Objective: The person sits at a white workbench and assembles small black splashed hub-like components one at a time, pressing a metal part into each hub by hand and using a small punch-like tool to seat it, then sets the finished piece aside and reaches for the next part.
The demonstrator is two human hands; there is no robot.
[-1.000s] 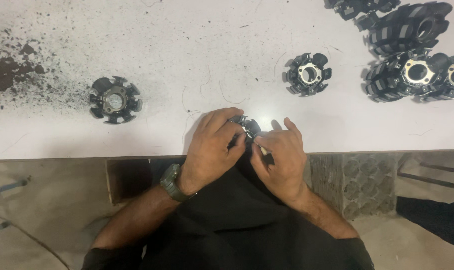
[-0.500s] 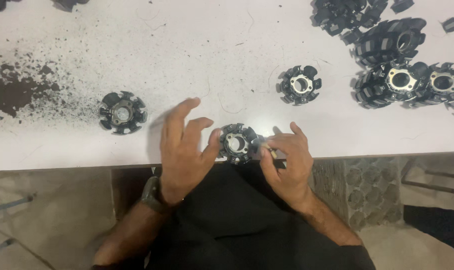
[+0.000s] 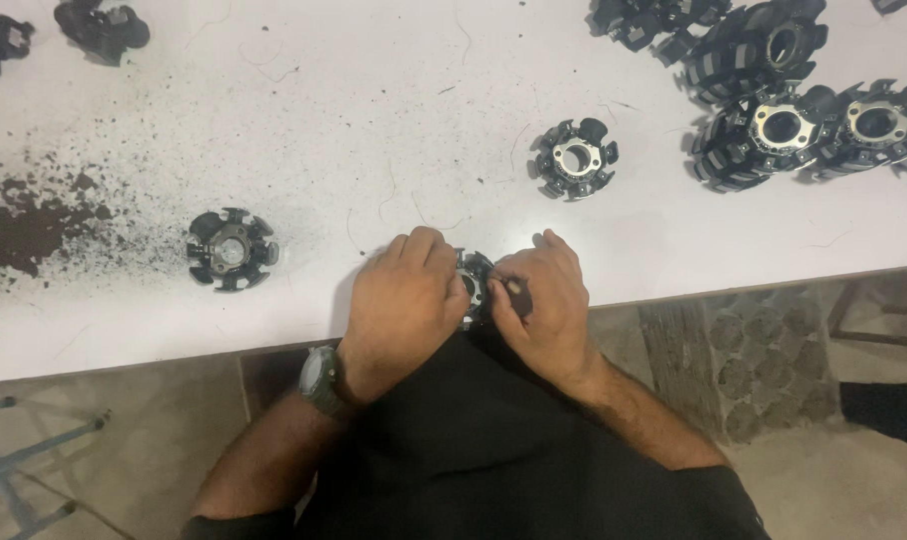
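small workshop bench. white worktop scratched, dusted with dark metal filings at left; black toothed motor cores piled upper right; bare concrete floor along bottom.

Your left hand covers most of the stator; only a sliver shows at its 3 o'clock. What your right hand pinches is too small to tell. At 1 o'clock the stator pile is cut by the top edge; at 11 o'clock, dark parts too.
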